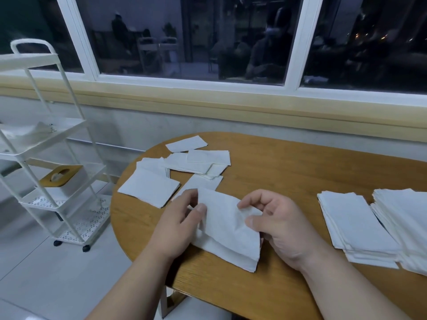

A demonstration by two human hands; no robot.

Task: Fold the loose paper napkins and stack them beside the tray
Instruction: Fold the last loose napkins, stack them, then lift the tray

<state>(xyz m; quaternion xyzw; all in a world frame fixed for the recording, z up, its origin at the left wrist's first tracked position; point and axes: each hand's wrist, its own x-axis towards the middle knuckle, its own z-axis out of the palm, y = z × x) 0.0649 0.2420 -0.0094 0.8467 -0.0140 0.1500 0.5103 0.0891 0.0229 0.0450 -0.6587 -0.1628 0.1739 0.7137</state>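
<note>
Napkin (225,229), white and creased, lies folded over, left hand (182,225) pinching one edge, right hand (277,227) the other.

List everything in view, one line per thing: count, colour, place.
table: one, brown wood, centre and right
napkin: one folded piece, white, near table edge, between both hands
loose napkins: several overlapping, exact count unclear, white, far left part of the table
stacks: two, white, side by side at the table's right
cart: one, white, tiered, on wheels, on the floor at left
tissue box: one, white with a wooden top, on a middle cart shelf
window: white frame, dark glass, behind the table
left hand: holds the napkin's left edge
right hand: pinches the napkin's right edge
</note>
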